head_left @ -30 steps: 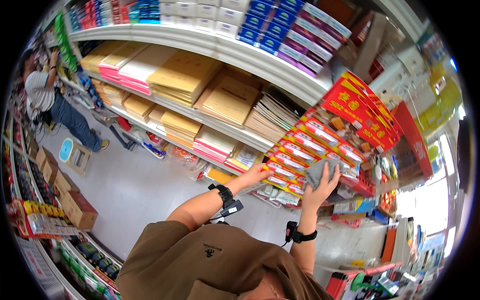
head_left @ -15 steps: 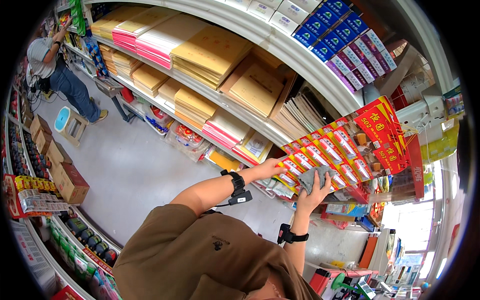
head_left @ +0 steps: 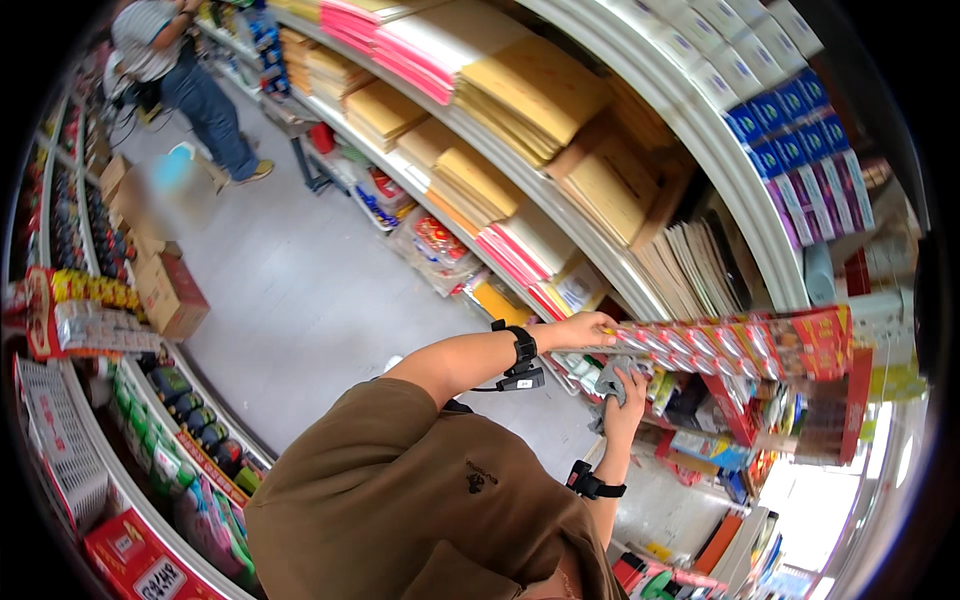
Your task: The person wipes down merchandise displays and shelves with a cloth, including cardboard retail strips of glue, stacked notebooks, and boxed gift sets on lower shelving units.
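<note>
My left hand [head_left: 582, 330] pinches the near end of a stack of red and yellow blister cards [head_left: 735, 345] with rows of small white tubes, which look like glue. The cards stretch away to the right, seen at a low slant. In my right hand [head_left: 625, 402] is a crumpled grey cloth [head_left: 612, 377], gripped by the fingers just below the cards' near end. Whether the cloth touches the cards I cannot tell. Each wrist wears a black strap with a small device.
Shelves with stacks of brown envelopes [head_left: 535, 85] and pink-edged paper run beyond my hands. Blue and purple boxes [head_left: 790, 130] stand at upper right. Cardboard boxes [head_left: 170, 295] and a blurred stool [head_left: 180, 180] are on the floor at left, near another person [head_left: 200, 95].
The cards have tipped from face-up to nearly edge-on. The grey cloth, earlier on the cards' face, is now below their edge. The whole view has shifted, with the shelves moving right.
</note>
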{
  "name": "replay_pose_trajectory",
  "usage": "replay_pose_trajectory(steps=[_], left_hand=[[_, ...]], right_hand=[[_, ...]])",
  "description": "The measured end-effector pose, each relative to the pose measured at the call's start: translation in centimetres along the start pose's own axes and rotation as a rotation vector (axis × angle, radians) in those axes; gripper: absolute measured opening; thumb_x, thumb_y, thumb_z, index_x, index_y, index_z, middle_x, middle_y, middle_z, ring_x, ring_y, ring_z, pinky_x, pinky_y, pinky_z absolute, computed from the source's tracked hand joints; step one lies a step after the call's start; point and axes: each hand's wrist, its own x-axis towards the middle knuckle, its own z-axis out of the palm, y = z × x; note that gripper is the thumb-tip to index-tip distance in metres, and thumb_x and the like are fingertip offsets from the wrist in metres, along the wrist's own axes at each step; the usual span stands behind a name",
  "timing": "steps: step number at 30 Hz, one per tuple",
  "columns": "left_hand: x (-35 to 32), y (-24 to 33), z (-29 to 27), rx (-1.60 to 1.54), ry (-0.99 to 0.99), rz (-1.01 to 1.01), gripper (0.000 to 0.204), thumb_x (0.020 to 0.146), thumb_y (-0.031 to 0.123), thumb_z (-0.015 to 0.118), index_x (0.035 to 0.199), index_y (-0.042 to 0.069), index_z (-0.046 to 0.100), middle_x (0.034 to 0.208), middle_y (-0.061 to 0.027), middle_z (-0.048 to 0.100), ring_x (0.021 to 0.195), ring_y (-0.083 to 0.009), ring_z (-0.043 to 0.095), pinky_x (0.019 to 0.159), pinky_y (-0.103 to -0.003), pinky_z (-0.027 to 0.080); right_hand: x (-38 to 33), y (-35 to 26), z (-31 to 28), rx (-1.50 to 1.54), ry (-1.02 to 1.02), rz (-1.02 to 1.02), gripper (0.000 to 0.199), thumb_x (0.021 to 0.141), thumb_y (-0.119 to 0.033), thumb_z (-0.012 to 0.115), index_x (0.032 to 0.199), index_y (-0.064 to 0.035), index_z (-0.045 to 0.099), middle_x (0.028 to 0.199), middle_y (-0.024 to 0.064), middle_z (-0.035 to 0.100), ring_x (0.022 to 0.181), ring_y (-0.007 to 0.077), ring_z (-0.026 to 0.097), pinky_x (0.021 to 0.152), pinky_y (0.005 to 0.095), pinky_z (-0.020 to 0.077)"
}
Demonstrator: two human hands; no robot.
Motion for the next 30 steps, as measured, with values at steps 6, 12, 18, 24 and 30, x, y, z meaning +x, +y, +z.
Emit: replay_pose_trajectory(steps=[6,12,18,24,30], left_hand=[[-6.3,-3.5,-6.4,-0.042,0.375,-0.073,0.023,0.085,0.012,0.064,0.105,0.000,0.064,0.090,-0.0079,0.068,0.080,-0.0136,0.064,0.072,-0.028,0.052],[-19.1,-2.9,-12.2,-0.156,0.966,0.142,0.025,0.089,0.005,0.054,0.113,0.000,0.058,0.100,-0.0092,0.067,0.090,-0.0149,0.064,0.082,-0.028,0.051],[-40.0,2.3,-4.4,-0.213,1.653,0.175,0.032,0.092,0.018,0.056,0.122,0.006,0.054,0.112,-0.0061,0.063,0.100,-0.0132,0.060,0.085,-0.026,0.046],[-55.4,4.2,7.0,-0.217,2.183,0.343,0.037,0.092,0.021,0.058,0.126,0.009,0.050,0.117,-0.0047,0.060,0.103,-0.0122,0.059,0.084,-0.026,0.045],[-67.6,4.6,17.1,-0.157,2.529,0.615,0.034,0.093,0.014,0.056,0.127,0.009,0.050,0.117,-0.0046,0.059,0.102,-0.0111,0.059,0.082,-0.021,0.046]], right_hand=[[4.1,-1.9,4.4,0.111,-0.423,-0.141,0.048,0.066,0.005,0.050,0.111,-0.0054,0.065,0.119,0.0202,0.058,0.114,0.0367,0.053,0.102,0.0385,0.0386],[9.2,-8.0,11.8,0.247,-0.796,-0.588,0.043,0.069,0.004,0.050,0.110,-0.0028,0.064,0.111,0.0187,0.061,0.109,0.0343,0.056,0.099,0.0359,0.0406],[6.4,-19.3,18.9,0.205,-0.995,-0.847,0.037,0.076,-0.006,0.054,0.113,-0.0015,0.058,0.101,0.0256,0.063,0.100,0.0418,0.060,0.086,0.0418,0.0474],[-5.7,-30.7,21.9,0.342,-1.281,-1.095,0.032,0.080,-0.014,0.057,0.109,-0.0001,0.054,0.095,0.0265,0.062,0.094,0.0434,0.060,0.081,0.0422,0.0477],[-18.4,-40.3,24.6,0.377,-1.488,-1.337,0.032,0.081,-0.016,0.058,0.109,0.0001,0.053,0.096,0.0261,0.063,0.092,0.0436,0.059,0.081,0.0423,0.0477]])
